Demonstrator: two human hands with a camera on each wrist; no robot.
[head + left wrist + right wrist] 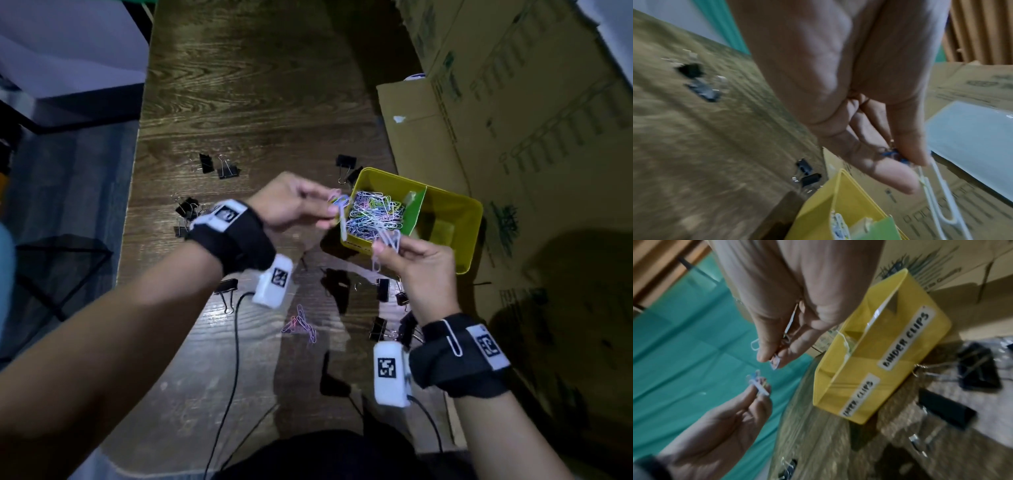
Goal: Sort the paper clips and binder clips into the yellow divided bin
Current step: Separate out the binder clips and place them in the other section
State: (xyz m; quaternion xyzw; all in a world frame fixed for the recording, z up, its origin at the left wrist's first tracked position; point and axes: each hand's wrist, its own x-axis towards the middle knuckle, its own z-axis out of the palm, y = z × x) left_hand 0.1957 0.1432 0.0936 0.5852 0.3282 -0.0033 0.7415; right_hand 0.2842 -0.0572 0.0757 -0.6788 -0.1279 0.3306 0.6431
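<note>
The yellow divided bin (469, 236) sits on the wooden table, its left compartment heaped with coloured paper clips (373, 212) and a green divider (416, 209) across the middle. My left hand (334, 209) pinches a few paper clips (935, 186) just left of the bin's near-left corner. At the bin's front rim, my right hand (388, 248) pinches another small bunch of paper clips (785, 339). In the right wrist view, the bin (890, 360) carries labels reading BINDER CLIPS and PAPER CLIPS. Black binder clips (382, 289) lie loose on the table.
More binder clips (219, 166) lie at the left and behind the bin. A small pile of paper clips (301, 323) lies between my forearms. Flattened cardboard boxes (513, 120) fill the right side. Black cables (236, 359) run along the table's near part.
</note>
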